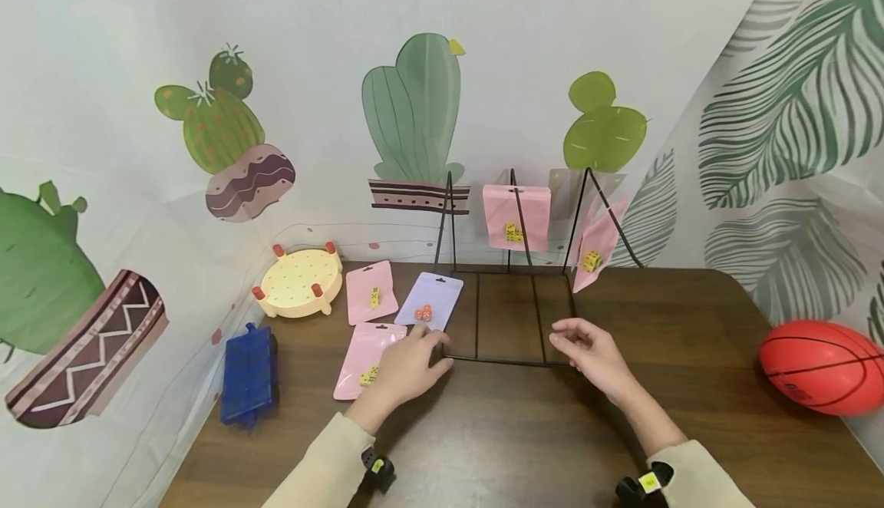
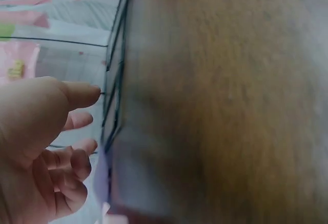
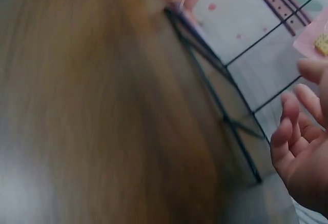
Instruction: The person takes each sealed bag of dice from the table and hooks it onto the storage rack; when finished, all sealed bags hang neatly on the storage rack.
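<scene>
A black wire rack (image 1: 511,362) stands on the table. My left hand (image 1: 407,366) hovers at its front left corner, fingers loosely bent with nothing in them. By the front right corner is my right hand (image 1: 597,354), also relaxed and holding nothing; whether either hand touches the wire I cannot tell. On the rack hang a pink bag of yellow dice (image 1: 499,205) in the middle and another pink bag (image 1: 601,235), turned sideways, at the right. Left of the rack lie a lilac bag (image 1: 442,293) with orange dice, a pink bag (image 1: 357,285), and a second pink bag (image 1: 354,354) partly behind my left hand.
A cream round stand (image 1: 297,282) with red-tipped legs lies upturned at the back left. In front of it is a blue plastic box (image 1: 247,374). A red ball (image 1: 822,366) with black lines sits at the table's right edge. A cactus-printed cloth (image 1: 518,55) hangs behind.
</scene>
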`<state>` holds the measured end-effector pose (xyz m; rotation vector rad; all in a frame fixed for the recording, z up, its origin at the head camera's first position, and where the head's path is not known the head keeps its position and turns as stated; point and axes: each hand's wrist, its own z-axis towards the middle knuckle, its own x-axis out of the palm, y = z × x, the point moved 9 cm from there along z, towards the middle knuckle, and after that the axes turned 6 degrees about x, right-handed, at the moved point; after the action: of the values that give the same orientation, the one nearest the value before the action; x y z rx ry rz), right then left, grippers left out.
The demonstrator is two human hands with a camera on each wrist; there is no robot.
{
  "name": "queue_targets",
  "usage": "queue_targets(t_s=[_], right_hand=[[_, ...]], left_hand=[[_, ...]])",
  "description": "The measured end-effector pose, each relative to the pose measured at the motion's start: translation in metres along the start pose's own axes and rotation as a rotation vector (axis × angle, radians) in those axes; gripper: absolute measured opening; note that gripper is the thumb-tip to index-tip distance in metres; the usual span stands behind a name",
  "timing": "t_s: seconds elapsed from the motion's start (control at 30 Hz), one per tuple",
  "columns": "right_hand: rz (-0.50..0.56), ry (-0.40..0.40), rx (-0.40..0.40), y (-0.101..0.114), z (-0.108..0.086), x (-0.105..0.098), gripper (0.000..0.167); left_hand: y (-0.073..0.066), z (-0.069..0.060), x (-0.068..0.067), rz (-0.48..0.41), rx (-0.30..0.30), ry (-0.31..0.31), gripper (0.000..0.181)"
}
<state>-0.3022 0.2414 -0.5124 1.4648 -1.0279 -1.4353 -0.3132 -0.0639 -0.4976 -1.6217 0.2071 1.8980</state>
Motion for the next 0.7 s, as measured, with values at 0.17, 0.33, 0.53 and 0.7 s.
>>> queue_targets(t_s=[0.17,0.33,0.53,0.7], right_hand=[[-0.380,-0.023,-0.150,-0.003,-0.006,-0.002,0.025],[-0.577,0.011,-0.233,-0.008,-0.010,0.007,0.023],[-0.639,0.015,-0.233,-0.012,-0.013,0.009,0.015],[-0.649,0.009,-0.219,-0.013,-0.014,0.008,0.011]], left_hand=[[0.017,-0.015,-0.022,0.019,-0.118,-0.052,0.042],[0.043,-0.038,-0.040,0.036,-0.269,-0.067,0.053],[0.071,-0.064,-0.050,0.056,-0.417,-0.050,0.070],[0.090,-0.079,-0.048,0.071,-0.501,-0.012,0.089]])
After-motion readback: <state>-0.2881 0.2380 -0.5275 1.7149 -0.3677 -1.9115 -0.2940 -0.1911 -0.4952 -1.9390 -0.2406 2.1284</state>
